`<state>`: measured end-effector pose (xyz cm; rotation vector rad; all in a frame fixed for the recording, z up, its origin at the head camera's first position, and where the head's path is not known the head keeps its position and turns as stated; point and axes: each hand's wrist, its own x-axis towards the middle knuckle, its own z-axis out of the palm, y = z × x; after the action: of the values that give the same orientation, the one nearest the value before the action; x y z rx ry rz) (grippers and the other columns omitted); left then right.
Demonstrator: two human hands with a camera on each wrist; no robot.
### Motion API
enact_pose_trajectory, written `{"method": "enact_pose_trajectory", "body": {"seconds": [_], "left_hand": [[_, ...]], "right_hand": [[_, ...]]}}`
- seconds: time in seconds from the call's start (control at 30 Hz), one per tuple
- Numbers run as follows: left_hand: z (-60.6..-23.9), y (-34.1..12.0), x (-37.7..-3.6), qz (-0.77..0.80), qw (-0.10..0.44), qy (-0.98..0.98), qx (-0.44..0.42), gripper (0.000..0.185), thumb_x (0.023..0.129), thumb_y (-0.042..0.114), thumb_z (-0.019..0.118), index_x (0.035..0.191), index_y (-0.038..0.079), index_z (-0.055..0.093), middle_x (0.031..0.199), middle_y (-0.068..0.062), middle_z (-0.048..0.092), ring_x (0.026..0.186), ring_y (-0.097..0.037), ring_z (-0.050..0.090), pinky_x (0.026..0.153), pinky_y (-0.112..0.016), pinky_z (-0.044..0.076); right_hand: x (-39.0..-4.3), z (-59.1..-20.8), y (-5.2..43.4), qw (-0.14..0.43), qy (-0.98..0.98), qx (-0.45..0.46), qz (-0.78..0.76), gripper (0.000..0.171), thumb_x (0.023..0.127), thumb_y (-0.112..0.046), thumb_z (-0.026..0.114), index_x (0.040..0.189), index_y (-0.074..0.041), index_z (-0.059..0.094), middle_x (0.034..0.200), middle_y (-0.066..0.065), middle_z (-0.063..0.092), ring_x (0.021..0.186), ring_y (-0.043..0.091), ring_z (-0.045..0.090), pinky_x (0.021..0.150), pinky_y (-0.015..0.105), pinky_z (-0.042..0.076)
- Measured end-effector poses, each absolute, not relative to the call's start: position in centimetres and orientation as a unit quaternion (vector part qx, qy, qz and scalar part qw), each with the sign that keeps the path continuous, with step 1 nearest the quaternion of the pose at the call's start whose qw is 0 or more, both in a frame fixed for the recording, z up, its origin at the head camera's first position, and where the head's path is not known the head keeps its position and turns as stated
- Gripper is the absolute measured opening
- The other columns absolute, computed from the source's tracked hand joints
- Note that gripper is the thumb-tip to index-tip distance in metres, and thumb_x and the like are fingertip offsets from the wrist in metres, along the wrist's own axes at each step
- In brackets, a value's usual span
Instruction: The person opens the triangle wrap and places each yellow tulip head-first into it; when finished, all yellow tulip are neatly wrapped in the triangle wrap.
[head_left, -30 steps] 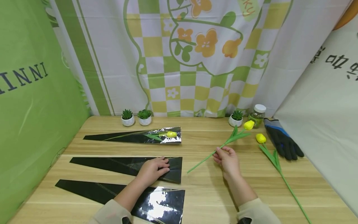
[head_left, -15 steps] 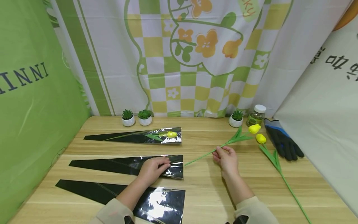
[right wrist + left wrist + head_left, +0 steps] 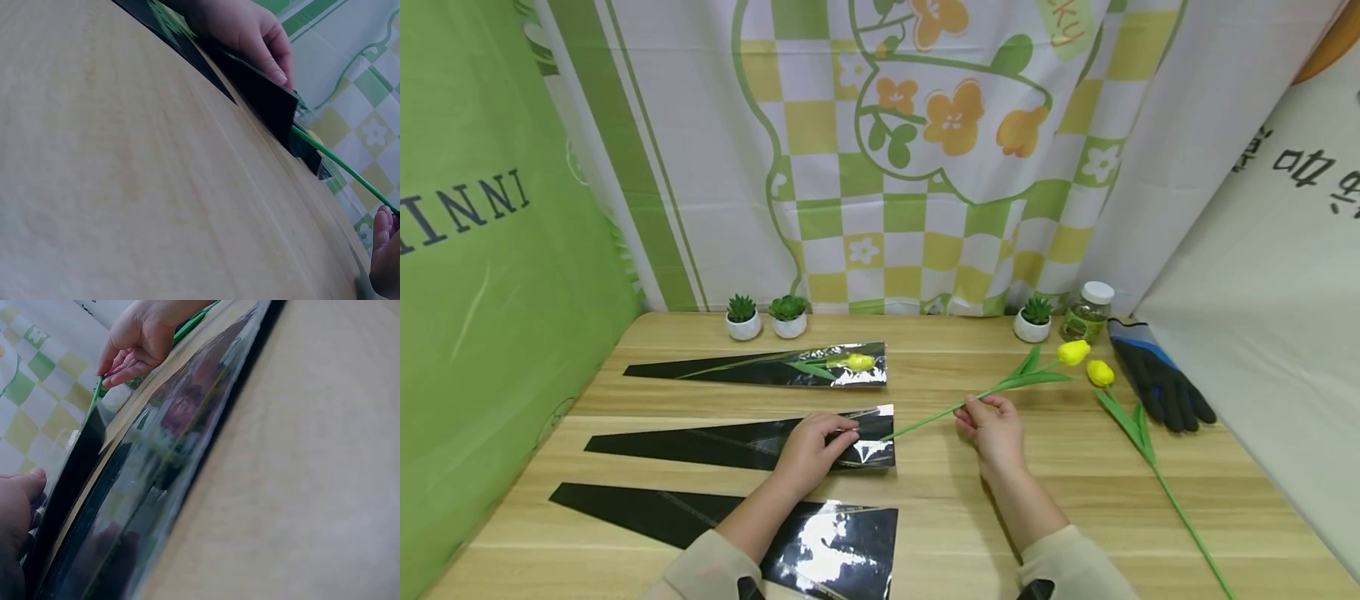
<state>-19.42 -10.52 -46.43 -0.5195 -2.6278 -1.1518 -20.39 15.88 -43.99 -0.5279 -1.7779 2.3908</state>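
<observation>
My left hand (image 3: 814, 450) holds the wide end of the middle black flower sleeve (image 3: 715, 443), thumb and fingers at its glossy face. In the right wrist view that sleeve (image 3: 265, 100) stands tilted, its end raised off the table. My right hand (image 3: 996, 433) pinches the green stem of a yellow artificial tulip (image 3: 1073, 352). The stem's lower end reaches the sleeve's wide opening; how far inside it lies is hard to tell. Closer to me lies another black sleeve (image 3: 842, 542), flat and partly under my left forearm. Behind, a third sleeve (image 3: 700, 368) contains a yellow tulip (image 3: 860, 362).
Another yellow tulip (image 3: 1100, 373) lies on the right of the wooden table (image 3: 955, 533), beside a black and blue glove (image 3: 1157, 375). Along the back edge stand small potted plants (image 3: 743, 321) and a white-lidded jar (image 3: 1087, 312). Fabric hangs behind.
The right hand has moved slightly left with the tulip, bringing its stem end to the middle sleeve's opening. That sleeve's wide end has tilted and shifted away from me under the left hand.
</observation>
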Motion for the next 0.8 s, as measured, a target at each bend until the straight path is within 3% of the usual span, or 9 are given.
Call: {"method": "enact_pose_trajectory", "body": {"seconds": [0.4,0.8], "left_hand": [[-46.5,-10.4,-19.7,-0.408,0.131,-0.887,-0.173,0.015,0.088,0.019,0.072,0.102,0.014,0.077,0.104,-0.001,0.075,0.104,-0.022,0.067,0.095,-0.043,0.052],[-46.5,-10.3,-19.8,-0.41,0.123,-0.887,-0.173,0.013,0.088,0.017,0.073,0.1,0.013,0.077,0.103,-0.002,0.075,0.104,-0.023,0.066,0.096,-0.044,0.052]], "right_hand": [[-19.9,-44.6,13.5,0.029,-0.583,-0.16,0.796,0.018,0.096,0.001,0.055,0.105,-0.004,0.04,0.081,0.0,0.064,0.07,0.004,0.067,0.069,0.016,0.058],[-19.5,-44.8,11.1,-0.009,-0.607,-0.162,0.778,0.026,0.095,0.001,0.058,0.114,0.005,0.041,0.084,0.007,0.068,0.069,0.008,0.068,0.064,0.019,0.059]]}}
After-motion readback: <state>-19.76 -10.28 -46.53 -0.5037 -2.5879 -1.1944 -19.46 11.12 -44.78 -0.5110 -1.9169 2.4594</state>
